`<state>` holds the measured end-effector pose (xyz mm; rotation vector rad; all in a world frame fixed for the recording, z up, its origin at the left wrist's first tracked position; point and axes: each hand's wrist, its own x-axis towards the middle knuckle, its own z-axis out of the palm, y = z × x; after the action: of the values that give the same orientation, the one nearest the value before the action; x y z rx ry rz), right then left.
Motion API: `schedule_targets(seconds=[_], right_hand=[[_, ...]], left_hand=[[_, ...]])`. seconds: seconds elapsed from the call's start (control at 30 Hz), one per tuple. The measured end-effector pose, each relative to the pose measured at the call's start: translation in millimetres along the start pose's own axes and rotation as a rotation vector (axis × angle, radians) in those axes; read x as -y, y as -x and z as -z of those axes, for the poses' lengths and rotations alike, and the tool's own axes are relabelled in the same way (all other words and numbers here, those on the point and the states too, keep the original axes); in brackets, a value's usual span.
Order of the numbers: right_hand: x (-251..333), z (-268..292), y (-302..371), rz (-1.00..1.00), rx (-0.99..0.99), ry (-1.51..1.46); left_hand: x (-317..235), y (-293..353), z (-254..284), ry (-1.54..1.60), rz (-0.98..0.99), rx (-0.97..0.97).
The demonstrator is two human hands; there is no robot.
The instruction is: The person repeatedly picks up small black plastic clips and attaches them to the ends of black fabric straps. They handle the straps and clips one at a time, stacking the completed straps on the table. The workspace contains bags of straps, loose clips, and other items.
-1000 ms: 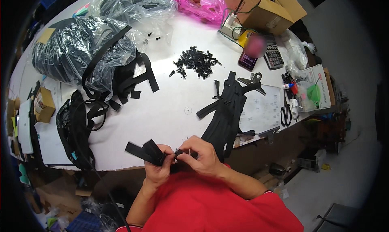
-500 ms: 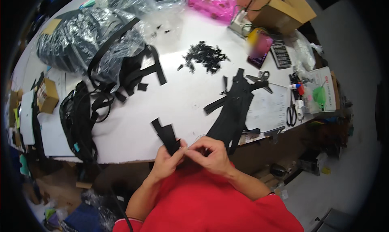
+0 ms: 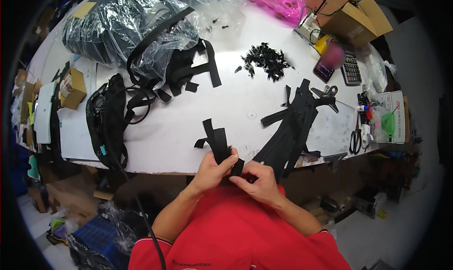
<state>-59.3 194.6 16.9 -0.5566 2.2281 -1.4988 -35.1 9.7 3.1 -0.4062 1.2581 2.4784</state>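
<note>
At the table's front edge, my left hand (image 3: 212, 171) is closed round a black zipper tape (image 3: 218, 142). Its flat ends fan out above my fingers. Close on the right, my right hand (image 3: 260, 181) pinches the tape's short lower end, which shows between both hands. Whatever small part lies under the right fingertips is hidden. A bundle of long black zipper tapes (image 3: 293, 128) lies just beyond my right hand, hanging over the edge. Farther back sits a pile of small black pieces (image 3: 268, 61) that look like zipper sliders.
Scissors (image 3: 330, 95), a phone (image 3: 325, 69) and a calculator (image 3: 350, 69) lie at the right. On the left are a black mesh bag (image 3: 106, 123), loose black straps (image 3: 181, 71) and a large plastic-wrapped bundle (image 3: 125, 29). An open cardboard box (image 3: 354, 22) stands at the back right.
The view has shifted, so the table contents appear farther right. My hands have moved slightly apart, and a short black end of the tape now shows between them.
</note>
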Motion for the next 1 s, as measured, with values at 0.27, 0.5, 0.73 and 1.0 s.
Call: schedule_targets(seconds=[0.27,0.5,0.73,1.0], right_hand=[[7,53,-16,-0.173,-0.193,-0.122],[23,93,-49,0.035,-0.277,0.451],[7,36,-38,0.098,0.043,-0.190],[15,21,-22,-0.180,-0.089,-0.676]], left_hand=[[3,-3,-4,0.414,0.049,0.098],[0,6,-13,0.157,0.109,0.063],[23,11,-12,0.007,-0.321,-0.095],[18,13,-25,-0.474,-0.667,-0.171]])
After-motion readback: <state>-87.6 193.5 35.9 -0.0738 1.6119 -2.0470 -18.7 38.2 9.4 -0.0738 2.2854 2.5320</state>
